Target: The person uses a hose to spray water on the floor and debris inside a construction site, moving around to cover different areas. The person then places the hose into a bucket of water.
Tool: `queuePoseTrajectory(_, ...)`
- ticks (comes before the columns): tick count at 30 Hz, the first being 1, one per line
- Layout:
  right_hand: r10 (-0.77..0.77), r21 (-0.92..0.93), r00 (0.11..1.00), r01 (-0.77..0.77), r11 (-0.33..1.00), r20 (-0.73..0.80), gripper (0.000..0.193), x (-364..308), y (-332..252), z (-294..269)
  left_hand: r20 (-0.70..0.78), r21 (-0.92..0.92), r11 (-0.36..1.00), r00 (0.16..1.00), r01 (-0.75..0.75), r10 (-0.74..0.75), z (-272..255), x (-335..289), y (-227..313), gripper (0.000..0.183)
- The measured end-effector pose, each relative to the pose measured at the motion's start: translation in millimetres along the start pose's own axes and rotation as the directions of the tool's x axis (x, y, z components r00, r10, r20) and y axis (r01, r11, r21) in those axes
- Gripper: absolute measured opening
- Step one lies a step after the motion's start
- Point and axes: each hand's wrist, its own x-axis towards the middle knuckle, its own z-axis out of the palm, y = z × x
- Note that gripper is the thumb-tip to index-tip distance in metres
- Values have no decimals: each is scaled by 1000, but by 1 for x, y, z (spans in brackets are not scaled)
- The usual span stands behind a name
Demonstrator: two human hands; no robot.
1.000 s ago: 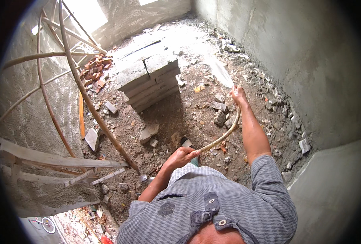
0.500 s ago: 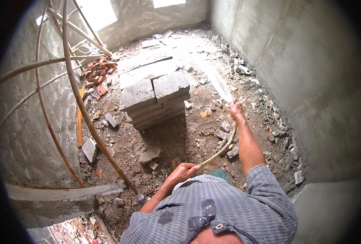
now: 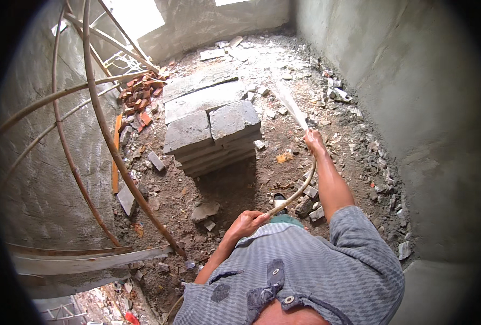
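A tan hose (image 3: 295, 196) curves between my two hands in front of my body. My right hand (image 3: 313, 141), arm stretched forward, is closed round its far end, and a white fan of water (image 3: 290, 104) sprays from there toward the far right floor. Close to my waist, my left hand (image 3: 247, 223) grips the hose lower down. Ahead and to the left stands a stack of grey blocks (image 3: 213, 132), its top layer uneven in height. The fingertips of my right hand are partly hidden at the hose mouth.
Curved bamboo poles (image 3: 108, 135) lean along the left side. Red bricks (image 3: 141, 97) lie heaped beyond an orange board (image 3: 116, 157). Loose rubble (image 3: 205, 211) is scattered over the dirt floor. A plastered wall (image 3: 403, 119) rises on the right. A pale plank (image 3: 89, 261) crosses at lower left.
The whole view has shifted slightly, the block stack now sitting a little further right. A shoe now shows beside the hose. Both hands keep their hold, and water still sprays.
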Motion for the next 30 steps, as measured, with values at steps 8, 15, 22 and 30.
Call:
queuePoseTrajectory(8, 44, 53, 996, -49, 997, 82, 42, 118, 47, 31, -12, -80, 988, 991, 129, -130, 4, 68, 34, 36)
queuePoseTrajectory(15, -112, 196, 993, 114, 974, -21, 37, 184, 51, 35, -103, -72, 987, 983, 142, -149, 13, 108, 52, 36)
queuePoseTrajectory(22, -49, 147, 994, 34, 988, 99, 40, 151, -48, -11, -214, -49, 989, 966, 140, -148, 2, 118, 58, 34)
queuePoseTrajectory(30, -136, 202, 982, 109, 973, 128, 45, 165, -75, -2, -237, -167, 979, 958, 121, -159, -10, 125, 56, 31)
